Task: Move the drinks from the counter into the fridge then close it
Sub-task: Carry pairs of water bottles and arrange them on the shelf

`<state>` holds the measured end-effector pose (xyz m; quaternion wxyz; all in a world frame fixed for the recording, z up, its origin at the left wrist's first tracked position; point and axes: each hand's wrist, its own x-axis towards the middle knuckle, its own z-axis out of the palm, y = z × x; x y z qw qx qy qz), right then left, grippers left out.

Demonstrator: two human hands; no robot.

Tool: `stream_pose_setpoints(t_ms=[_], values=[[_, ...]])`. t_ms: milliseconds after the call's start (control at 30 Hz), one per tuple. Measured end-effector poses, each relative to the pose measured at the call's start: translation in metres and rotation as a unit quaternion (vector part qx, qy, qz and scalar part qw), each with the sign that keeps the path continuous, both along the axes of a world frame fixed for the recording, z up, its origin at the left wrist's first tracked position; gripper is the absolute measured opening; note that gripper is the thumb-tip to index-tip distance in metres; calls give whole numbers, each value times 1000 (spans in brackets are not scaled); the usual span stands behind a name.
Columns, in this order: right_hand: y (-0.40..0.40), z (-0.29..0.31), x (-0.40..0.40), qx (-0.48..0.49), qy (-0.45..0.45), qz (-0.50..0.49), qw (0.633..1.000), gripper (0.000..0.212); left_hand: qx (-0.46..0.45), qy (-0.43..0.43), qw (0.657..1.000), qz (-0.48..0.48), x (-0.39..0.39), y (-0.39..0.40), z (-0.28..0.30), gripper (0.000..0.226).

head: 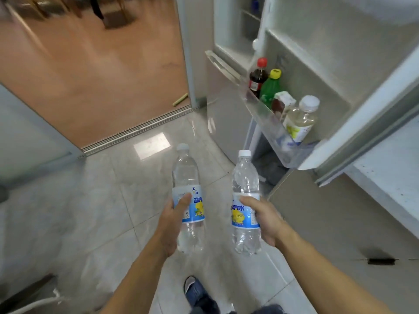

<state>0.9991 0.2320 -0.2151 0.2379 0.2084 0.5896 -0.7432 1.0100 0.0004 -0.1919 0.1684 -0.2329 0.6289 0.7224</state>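
A clear bottle is gripped at its label by the left hand, fingers curled round it, cap toward 12 o'clock. Just beside it, apart, a second bottle is held likewise by the right hand. Open tiled floor lies below. At 1 o'clock the fridge door stands open, its shelf carrying four drinks.
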Motion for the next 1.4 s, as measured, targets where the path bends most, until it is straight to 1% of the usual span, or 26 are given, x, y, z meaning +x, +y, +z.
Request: stream_pose_setpoints(t_ms=[100, 233, 300, 367, 433, 567, 633, 833, 1033, 1133, 1200, 1300, 1400], values=[[-47, 2, -28, -7, 2, 4, 1000, 49, 2, 13, 1000, 17, -21, -40, 5, 62], [-90, 5, -64, -14, 11, 10, 1000, 43, 23, 16, 999, 26, -57, -76, 7, 59], [-103, 5, -87, -10, 17, 9, 1000, 45, 31, 10, 999, 30, -82, -86, 5, 55], [-113, 5, -113, -11, 23, 7, 1000, 49, 44, 7, 998, 35, -110, -93, 5, 60], [-120, 4, -144, -13, 27, -2, 1000, 48, 51, 6, 998, 41, -141, -96, 5, 67], [-133, 2, -218, -23, 38, -30, 999, 47, 37, 12, 998, 48, -215, -99, 9, 74], [-137, 6, -261, -28, 42, -40, 998, 44, 30, 17, 998, 44, -256, -100, 15, 74], [-140, 30, -372, -17, 57, -58, 997, 63, 26, 36, 999, 18, -375, -106, 40, 69], [-133, 41, -448, -15, 51, -120, 991, 53, 54, 7, 998, -23, -470, -102, 43, 69], [-133, 39, -477, -5, 61, -160, 985, 47, 54, 6, 997, -55, -517, -100, 36, 59], [-136, 40, -497, 9, 60, -194, 979, 51, 57, 8, 995, -85, -549, -100, 35, 58], [-143, 49, -528, 21, 49, -255, 965, 68, 79, 16, 987, -142, -601, -99, 46, 65], [-150, 68, -560, 41, 61, -305, 949, 76, 90, 29, 975, -202, -657, -97, 60, 59]])
